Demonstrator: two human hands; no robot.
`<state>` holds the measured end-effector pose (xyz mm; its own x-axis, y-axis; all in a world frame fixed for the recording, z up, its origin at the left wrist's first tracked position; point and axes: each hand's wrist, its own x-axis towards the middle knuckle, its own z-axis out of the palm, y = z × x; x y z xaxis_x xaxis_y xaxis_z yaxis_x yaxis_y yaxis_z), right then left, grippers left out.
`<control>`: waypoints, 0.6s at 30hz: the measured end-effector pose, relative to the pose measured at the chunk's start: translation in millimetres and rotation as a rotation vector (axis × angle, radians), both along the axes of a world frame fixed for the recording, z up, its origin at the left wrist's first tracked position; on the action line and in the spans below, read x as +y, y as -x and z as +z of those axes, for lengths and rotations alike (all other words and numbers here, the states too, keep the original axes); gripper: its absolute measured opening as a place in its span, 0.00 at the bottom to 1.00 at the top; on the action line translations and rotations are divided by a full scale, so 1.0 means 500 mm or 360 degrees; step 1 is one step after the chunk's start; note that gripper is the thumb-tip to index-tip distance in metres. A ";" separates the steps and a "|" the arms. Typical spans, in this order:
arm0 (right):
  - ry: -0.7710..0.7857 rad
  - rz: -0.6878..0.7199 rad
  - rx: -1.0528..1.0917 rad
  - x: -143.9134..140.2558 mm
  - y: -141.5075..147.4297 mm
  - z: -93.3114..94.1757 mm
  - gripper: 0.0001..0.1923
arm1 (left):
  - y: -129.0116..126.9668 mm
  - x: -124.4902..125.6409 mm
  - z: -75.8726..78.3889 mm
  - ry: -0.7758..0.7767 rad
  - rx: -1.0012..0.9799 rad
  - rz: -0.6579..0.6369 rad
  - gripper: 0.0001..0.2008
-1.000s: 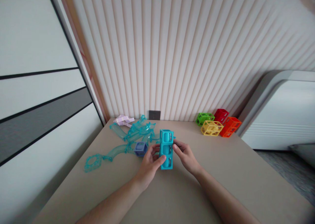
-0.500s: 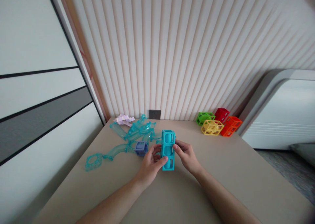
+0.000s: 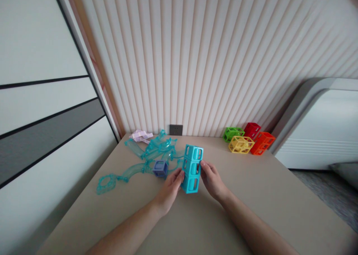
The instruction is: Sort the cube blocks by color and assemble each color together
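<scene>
A turquoise stack of three open-sided toy blocks (image 3: 192, 169) is held nearly upright, tilted slightly to the right, over the table (image 3: 212, 225). My left hand (image 3: 171, 187) grips its lower left side, with the thumb on the edge and the other fingers partly hidden behind. On the right side, my right hand (image 3: 212, 178) pinches the stack near the middle block. Just left of the stack, a blue-violet block (image 3: 160, 168) rests on the table close to my left hand.
Clear turquoise track pieces (image 3: 159, 148) lie heaped at the back left, beside purple-and-white pieces (image 3: 141, 136). Green (image 3: 233, 134), yellow (image 3: 241, 145), red (image 3: 251, 130) and orange (image 3: 262, 143) blocks stand at the back right. A ribbed wall (image 3: 195, 61) with a socket (image 3: 176, 130) borders the table.
The turquoise stack has turned and tilted, its top leaning rightward and a side face now showing. My left thumb has shifted from its front to its left edge.
</scene>
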<state>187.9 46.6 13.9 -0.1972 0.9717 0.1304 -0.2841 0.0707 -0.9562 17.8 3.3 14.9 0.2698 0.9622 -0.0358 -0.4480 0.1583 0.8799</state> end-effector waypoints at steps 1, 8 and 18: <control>0.0018 0.0010 0.0034 -0.001 0.003 -0.001 0.21 | -0.001 -0.002 0.001 0.0015 -0.0043 -0.0030 0.23; 0.0147 0.0098 0.0167 -0.013 0.015 0.008 0.20 | -0.002 -0.011 0.020 0.0143 -0.0321 -0.0135 0.20; 0.0182 0.0251 0.0230 -0.027 0.020 0.021 0.24 | 0.005 -0.013 0.025 0.0216 -0.0356 -0.0248 0.20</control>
<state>177.9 33.2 24.6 -0.3351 0.9403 0.0591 -0.4173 -0.0919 -0.9041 15.1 -3.4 27.3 0.4296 0.8991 -0.0843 -0.5891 0.3497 0.7285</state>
